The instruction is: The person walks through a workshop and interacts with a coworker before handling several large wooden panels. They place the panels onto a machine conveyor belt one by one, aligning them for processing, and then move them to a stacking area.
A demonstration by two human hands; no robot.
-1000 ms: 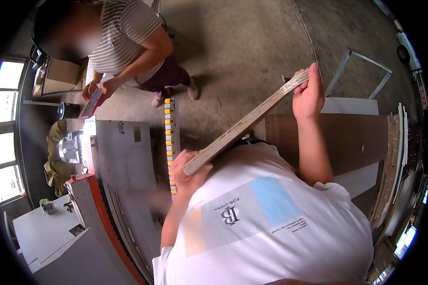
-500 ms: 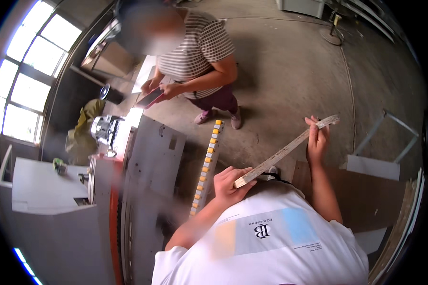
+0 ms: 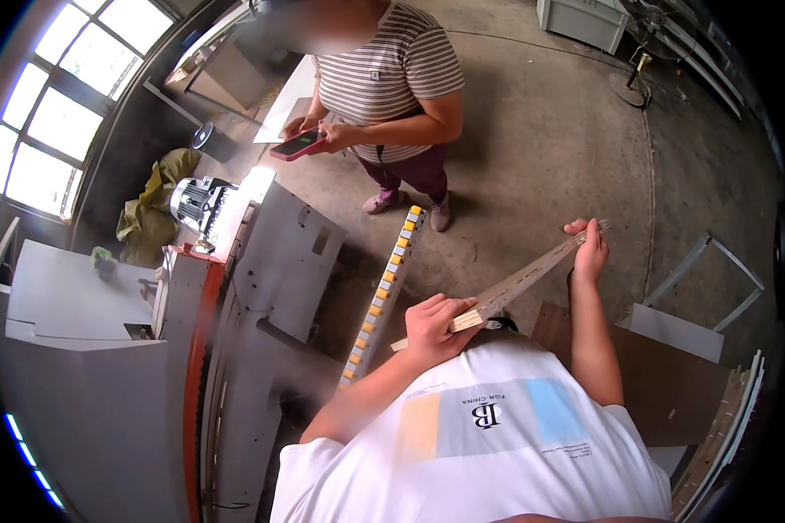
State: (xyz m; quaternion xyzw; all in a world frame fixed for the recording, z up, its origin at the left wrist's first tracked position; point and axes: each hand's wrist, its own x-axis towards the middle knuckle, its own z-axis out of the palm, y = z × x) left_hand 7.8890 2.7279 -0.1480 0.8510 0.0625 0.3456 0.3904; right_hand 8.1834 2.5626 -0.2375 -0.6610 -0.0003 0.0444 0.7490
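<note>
A wooden board (image 3: 532, 277) with a rough, pale edge is held out in front of my white shirt, slanting up to the right. My left hand (image 3: 439, 329) is closed on its near left end, the fingers over the top. At the far right end, my right hand (image 3: 590, 250) grips the board, thumb and fingers around it. Most of one broad face is hidden by the tilt.
A roller rail (image 3: 382, 296) with yellow wheels runs beside a grey machine (image 3: 275, 261) with a motor (image 3: 202, 205). Ahead stands a person (image 3: 388, 96) holding a phone (image 3: 298, 144). Brown panels (image 3: 663, 375) lean at my right, near a metal frame (image 3: 715, 279).
The board has tilted, so more of its broad face shows and its left end has turned. Both hands have kept hold of it. The whole view has shifted slightly.
</note>
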